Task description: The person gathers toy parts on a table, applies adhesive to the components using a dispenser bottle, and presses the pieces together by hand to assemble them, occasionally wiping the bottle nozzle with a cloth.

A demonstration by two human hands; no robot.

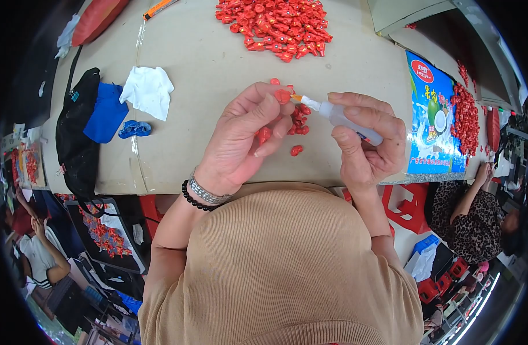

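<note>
My left hand point(238, 129) pinches a small red plastic piece point(283, 96) between thumb and fingertips, above the table. More red pieces point(264, 135) show by its curled lower fingers; whether they are held or lie behind is unclear. In my right hand point(373, 141) is a translucent squeeze bottle point(340, 118), tilted to the left. Its thin orange-tipped nozzle point(297, 98) meets or nearly meets the red piece. Under my hands lies a small group of red pieces point(300, 122), with a single loose piece point(297, 150) nearer my body.
A large heap of red pieces point(281, 29) covers the table's far middle. At left lie a black bag point(77, 135), blue cloth point(107, 112) and white cloth point(149, 92). A blue printed sheet point(425, 115) lies right, beside more red pieces point(465, 123). Other people sit either side.
</note>
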